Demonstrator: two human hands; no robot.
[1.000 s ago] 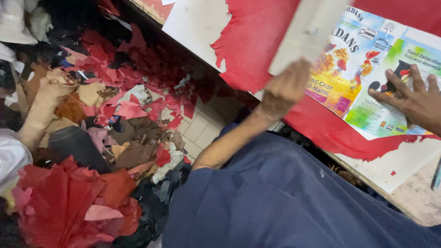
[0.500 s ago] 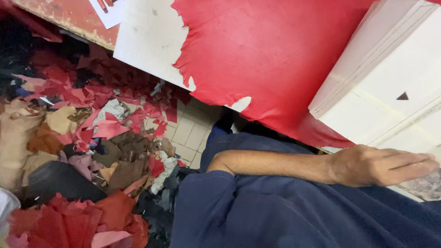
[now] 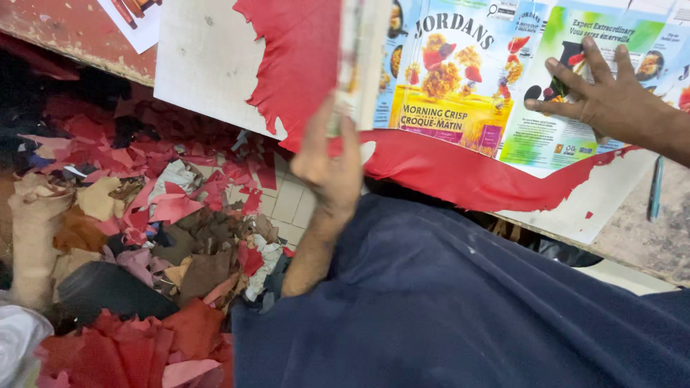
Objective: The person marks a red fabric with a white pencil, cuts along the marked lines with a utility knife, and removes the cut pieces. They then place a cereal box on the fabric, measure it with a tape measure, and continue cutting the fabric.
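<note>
Left hand [image 3: 332,169] grip closed on cardboard stack [image 3: 357,65] — right hand [image 3: 600,97] flat.

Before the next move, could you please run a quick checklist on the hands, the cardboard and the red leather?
1. Left hand gripping the lifted edge of the flattened cereal-box cardboard: ok.
2. Right hand spread flat on the printed cardboard sheets, holding them down: ok.
3. Red leather lying flat on the white board: ok where visible; the part under the cardboard, cannot tell.
4. Blue pen lying clear of both hands: ok.
5. Floor below free of clutter: not ok, leather scraps cover it.
</note>
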